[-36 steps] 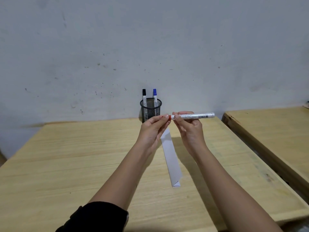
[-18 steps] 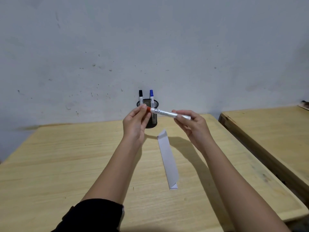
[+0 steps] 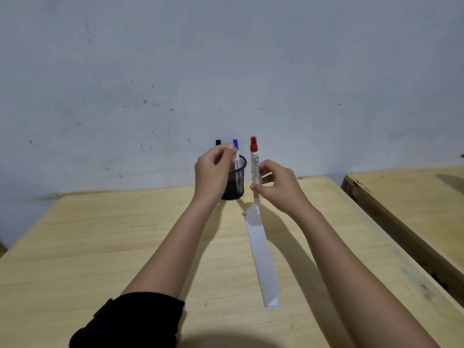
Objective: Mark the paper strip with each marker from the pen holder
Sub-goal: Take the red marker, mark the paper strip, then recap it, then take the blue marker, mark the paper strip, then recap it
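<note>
Red marker (image 3: 254, 159) now stands upright, cap on, pinched in right hand (image 3: 278, 187); left hand (image 3: 212, 172) has let go, fingers curled empty — marked, holder-bound

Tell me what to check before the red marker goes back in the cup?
1. Red marker has its cap on: ok.
2. Right hand holds it: ok, upright.
3. Room in the cup: ok, only the blue marker and black marker stand there.
4. Left hand out of the way: not ok, it is in front of the cup.
5. Red mark on the paper strip: cannot tell.
</note>
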`<state>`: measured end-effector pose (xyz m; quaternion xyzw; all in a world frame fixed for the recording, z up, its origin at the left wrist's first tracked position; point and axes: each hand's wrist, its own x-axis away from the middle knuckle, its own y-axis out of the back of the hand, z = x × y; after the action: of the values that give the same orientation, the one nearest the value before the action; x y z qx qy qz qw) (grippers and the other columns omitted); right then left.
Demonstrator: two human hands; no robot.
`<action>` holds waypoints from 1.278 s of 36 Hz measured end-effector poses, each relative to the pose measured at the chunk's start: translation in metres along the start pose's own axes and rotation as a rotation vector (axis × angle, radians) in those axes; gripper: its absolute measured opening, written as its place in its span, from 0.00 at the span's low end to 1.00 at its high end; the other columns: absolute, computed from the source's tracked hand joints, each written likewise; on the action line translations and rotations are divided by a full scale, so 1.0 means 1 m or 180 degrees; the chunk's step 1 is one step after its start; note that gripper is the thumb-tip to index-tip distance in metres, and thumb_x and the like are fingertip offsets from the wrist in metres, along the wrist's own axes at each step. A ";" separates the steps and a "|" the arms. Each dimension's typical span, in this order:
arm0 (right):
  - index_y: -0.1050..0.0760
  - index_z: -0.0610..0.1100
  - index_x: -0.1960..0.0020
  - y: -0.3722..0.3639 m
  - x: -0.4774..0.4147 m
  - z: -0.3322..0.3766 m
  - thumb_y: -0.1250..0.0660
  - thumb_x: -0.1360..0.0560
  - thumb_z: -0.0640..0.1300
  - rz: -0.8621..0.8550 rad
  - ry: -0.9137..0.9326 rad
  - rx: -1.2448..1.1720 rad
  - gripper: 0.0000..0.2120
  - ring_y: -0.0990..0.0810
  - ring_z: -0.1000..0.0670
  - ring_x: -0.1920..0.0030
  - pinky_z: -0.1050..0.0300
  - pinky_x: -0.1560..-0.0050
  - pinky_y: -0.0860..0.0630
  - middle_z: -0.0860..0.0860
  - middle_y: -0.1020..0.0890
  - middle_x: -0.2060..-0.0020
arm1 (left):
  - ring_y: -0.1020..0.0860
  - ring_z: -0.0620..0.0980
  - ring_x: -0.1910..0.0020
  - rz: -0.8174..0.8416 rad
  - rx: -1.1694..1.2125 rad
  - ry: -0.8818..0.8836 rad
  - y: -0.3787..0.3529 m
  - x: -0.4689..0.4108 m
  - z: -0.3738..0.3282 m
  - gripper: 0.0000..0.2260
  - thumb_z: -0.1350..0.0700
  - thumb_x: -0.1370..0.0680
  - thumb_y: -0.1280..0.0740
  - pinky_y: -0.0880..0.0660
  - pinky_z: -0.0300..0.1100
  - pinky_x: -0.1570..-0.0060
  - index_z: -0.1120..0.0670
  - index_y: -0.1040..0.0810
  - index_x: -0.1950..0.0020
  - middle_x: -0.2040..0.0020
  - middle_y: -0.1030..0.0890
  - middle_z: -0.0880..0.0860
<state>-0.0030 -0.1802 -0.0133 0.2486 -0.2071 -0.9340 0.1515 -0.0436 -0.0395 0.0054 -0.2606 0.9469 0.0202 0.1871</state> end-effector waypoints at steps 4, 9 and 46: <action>0.33 0.43 0.50 -0.003 -0.025 -0.001 0.31 0.30 0.36 -0.0390 0.0041 -0.0144 0.14 0.20 0.48 0.55 0.70 0.63 0.27 0.45 0.21 0.54 | 0.25 0.48 0.58 0.0006 -0.1138 -0.0036 0.018 -0.015 0.026 0.05 0.57 0.23 0.35 0.30 0.31 0.59 0.53 0.21 0.56 0.59 0.21 0.50; 0.37 0.43 0.48 -0.014 -0.061 -0.003 0.35 0.26 0.40 -0.0669 0.0132 -0.0346 0.11 0.21 0.48 0.55 0.59 0.57 0.25 0.43 0.21 0.55 | 0.31 0.50 0.59 0.0425 -0.1860 0.0856 0.032 -0.029 0.067 0.20 0.53 0.29 0.28 0.34 0.43 0.59 0.47 0.40 0.66 0.59 0.29 0.55; 0.25 0.40 0.51 -0.061 -0.101 -0.041 0.30 0.30 0.39 -0.0762 0.0071 0.0447 0.09 0.24 0.48 0.54 0.60 0.54 0.29 0.45 0.22 0.56 | 0.22 0.43 0.51 0.0699 -0.1149 0.0518 0.017 -0.041 0.107 0.21 0.55 0.32 0.24 0.26 0.33 0.53 0.51 0.27 0.42 0.48 0.21 0.46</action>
<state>0.0916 -0.1008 -0.0329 0.2919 -0.2392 -0.9258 0.0235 0.0172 0.0097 -0.0807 -0.1860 0.9626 0.1885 0.0571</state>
